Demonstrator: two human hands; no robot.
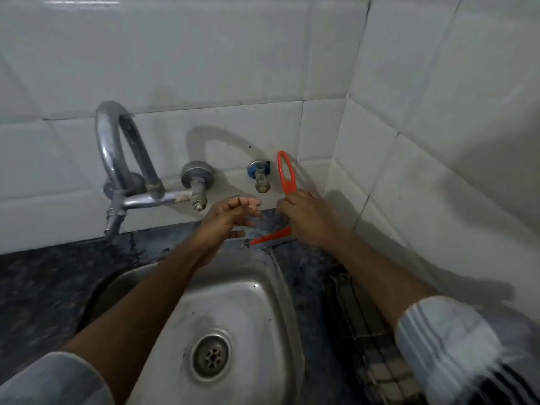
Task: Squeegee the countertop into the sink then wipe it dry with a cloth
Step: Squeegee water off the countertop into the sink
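Observation:
My right hand [306, 217] grips a red squeegee [287, 173] by its looped handle, which points up against the tiled wall. Its red blade [270, 237] lies on the dark speckled countertop [43, 282] just behind the far rim of the steel sink [248, 302]. My left hand [230, 214] hovers beside it over the sink's back edge, fingers loosely curled and holding nothing. A checked cloth [365, 331] lies on the counter right of the sink, under my right forearm.
A chrome tap [117, 159] with a curved spout is fixed to the white tiled wall at the left. Two valve fittings [260, 176] stick out of the wall near the squeegee. A tiled side wall closes the corner on the right.

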